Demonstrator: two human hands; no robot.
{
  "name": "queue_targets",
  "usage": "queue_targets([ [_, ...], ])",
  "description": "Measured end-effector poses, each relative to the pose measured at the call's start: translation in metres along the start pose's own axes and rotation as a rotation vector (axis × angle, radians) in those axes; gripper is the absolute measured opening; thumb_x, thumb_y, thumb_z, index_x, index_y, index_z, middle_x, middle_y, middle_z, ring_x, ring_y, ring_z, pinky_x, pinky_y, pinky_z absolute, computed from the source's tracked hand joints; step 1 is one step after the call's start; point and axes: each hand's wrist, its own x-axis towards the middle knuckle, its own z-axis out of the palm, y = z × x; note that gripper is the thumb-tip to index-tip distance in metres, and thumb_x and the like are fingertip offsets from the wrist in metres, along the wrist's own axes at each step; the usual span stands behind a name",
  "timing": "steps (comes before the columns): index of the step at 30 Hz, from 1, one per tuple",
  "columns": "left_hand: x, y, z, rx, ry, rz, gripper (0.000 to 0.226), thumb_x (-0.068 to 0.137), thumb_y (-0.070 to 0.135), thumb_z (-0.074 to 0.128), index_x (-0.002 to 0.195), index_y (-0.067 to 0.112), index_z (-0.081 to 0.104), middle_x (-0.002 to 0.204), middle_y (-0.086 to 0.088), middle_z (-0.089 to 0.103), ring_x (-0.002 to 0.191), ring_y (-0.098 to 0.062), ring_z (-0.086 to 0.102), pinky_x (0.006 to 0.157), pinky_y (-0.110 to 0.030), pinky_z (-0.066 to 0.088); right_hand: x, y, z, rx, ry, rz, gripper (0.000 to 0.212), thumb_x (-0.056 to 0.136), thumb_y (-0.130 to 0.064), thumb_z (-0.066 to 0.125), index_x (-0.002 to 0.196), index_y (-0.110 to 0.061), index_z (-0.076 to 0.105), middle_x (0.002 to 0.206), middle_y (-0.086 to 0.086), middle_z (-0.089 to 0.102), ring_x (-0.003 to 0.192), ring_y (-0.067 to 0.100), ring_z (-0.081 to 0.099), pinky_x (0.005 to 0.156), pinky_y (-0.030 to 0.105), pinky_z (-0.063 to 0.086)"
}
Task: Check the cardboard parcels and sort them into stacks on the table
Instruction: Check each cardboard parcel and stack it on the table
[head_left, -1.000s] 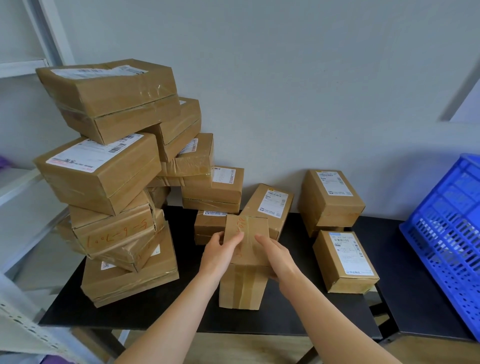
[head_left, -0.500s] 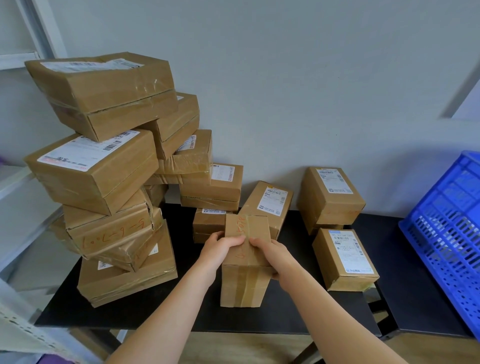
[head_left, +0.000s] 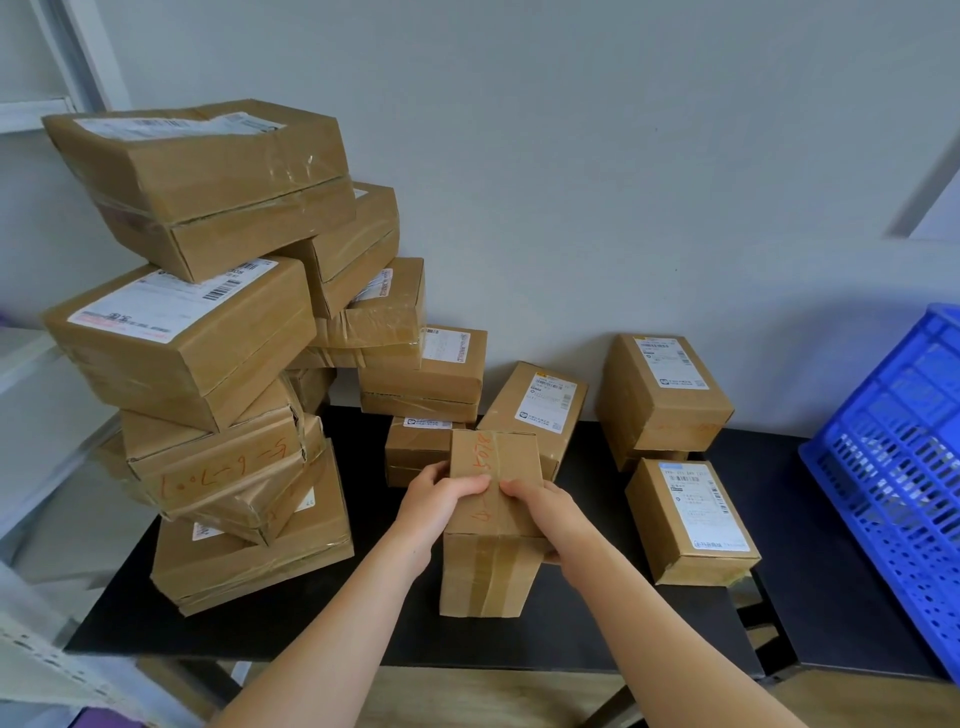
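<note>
Bare table (head_left: 291, 631) lies open in front, left of the parcel (head_left: 491, 566). A leaning stack (head_left: 208, 374) crowds the left; boxes (head_left: 691, 525) and a crate (head_left: 893, 467) block the right.

The black worktop (head_left: 571, 639) carries a leaning parcel stack (head_left: 249, 561) at left, a labelled parcel (head_left: 691, 525) at right and a taped parcel (head_left: 488, 571) upright between them.

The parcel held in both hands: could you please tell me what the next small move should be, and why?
Probably turn the parcel over to look for a label. The left hand and right hand grip its upper end, and its visible faces show only tape and red handwriting, while the parcel to its right shows a white label.
</note>
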Motion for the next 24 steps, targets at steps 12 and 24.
queue_targets([
  [12, -0.01, 0.003, 0.001, 0.016, -0.035, -0.019, 0.04, 0.084, 0.044, 0.066, 0.116, 0.031, 0.045, 0.099, 0.009, 0.058, 0.09, -0.01, 0.056, 0.065, -0.025, 0.044, -0.004, 0.005, 0.0, 0.016, -0.041, -0.068, 0.046, 0.09, -0.043, 0.059, 0.129, -0.022, 0.047, 0.105, -0.001, 0.062, 0.095, 0.017, 0.06, 0.083, 0.032, 0.047],
  [24, -0.029, -0.047, -0.032, 0.19, 0.038, -0.034, 0.049, 0.096, 0.0, 0.044, 0.142, 0.018, 0.04, 0.145, -0.01, 0.044, 0.135, -0.027, 0.039, 0.111, -0.045, 0.034, 0.002, 0.055, -0.017, 0.081, 0.153, -0.046, 0.033, 0.101, -0.03, 0.04, 0.129, -0.019, 0.052, 0.129, 0.006, 0.054, 0.108, 0.023, 0.054, 0.102, 0.04, 0.041],
])
